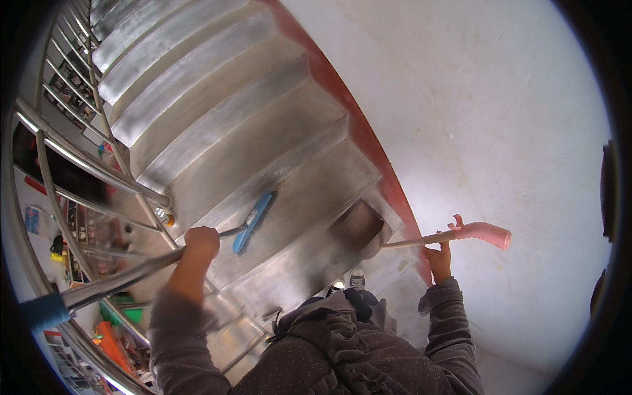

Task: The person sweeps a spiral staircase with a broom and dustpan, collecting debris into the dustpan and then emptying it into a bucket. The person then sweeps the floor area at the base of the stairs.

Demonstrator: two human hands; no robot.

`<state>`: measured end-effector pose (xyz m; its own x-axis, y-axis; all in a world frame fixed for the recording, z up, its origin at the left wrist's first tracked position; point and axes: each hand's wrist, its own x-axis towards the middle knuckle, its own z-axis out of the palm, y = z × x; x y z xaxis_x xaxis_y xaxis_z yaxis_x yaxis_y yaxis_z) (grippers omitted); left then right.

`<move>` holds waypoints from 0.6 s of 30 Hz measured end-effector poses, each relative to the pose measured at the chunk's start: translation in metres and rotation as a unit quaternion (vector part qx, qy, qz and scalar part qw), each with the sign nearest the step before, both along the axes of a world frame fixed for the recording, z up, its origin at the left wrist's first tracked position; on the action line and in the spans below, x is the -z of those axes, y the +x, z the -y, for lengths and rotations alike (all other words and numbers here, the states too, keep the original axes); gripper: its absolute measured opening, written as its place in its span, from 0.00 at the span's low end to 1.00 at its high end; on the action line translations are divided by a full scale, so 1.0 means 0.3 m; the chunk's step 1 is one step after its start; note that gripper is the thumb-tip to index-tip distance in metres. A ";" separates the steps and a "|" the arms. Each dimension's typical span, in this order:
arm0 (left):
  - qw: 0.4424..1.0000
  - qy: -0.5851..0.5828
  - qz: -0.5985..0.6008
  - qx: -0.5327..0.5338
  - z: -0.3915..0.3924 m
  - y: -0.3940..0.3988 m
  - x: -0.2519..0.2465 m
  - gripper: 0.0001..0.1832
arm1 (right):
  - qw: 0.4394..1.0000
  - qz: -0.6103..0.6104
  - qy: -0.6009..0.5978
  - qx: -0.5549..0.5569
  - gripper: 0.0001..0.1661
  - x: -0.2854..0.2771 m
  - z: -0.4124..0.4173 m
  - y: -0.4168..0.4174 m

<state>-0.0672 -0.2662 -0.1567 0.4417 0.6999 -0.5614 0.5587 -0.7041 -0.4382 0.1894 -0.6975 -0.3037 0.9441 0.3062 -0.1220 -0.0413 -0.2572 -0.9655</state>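
My left hand (201, 243) is wrapped around the metal handle of a broom (118, 279). At the handle's far end, the blue broom head (253, 222) rests on a stair tread. My right hand (439, 259) grips the stick of a long-handled dustpan (417, 242), below its pink end grip with a small hook. The dustpan's pan (362, 227) is on a lower step near the wall, its inside dark. Broom head and pan are apart, with part of the treads between them.
Worn concrete stairs (212, 108) climb away to the upper left. A metal railing (94, 163) runs along the left, with blurred goods beyond it. A white wall (474, 123) with a red painted skirting (368, 128) bounds the right. My shoes (357, 279) stand below the pan.
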 end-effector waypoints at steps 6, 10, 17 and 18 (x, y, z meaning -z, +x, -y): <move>0.999 -0.038 0.021 -0.022 -0.008 -0.008 0.068 0.12 | 0.997 -0.010 -0.067 0.032 0.31 -0.091 -0.005 -0.032; 0.999 -0.042 0.030 -0.009 -0.002 0.019 0.090 0.12 | 0.959 -0.211 -0.157 -0.103 0.23 -0.141 0.047 -0.055; 0.998 -0.047 0.031 0.034 0.065 0.218 0.167 0.13 | 0.864 0.146 0.038 -0.480 0.34 -0.709 -0.587 -0.319; 0.999 -0.039 0.027 0.025 0.077 0.242 0.163 0.13 | 0.842 0.197 0.077 -0.496 0.35 -0.768 -0.677 -0.366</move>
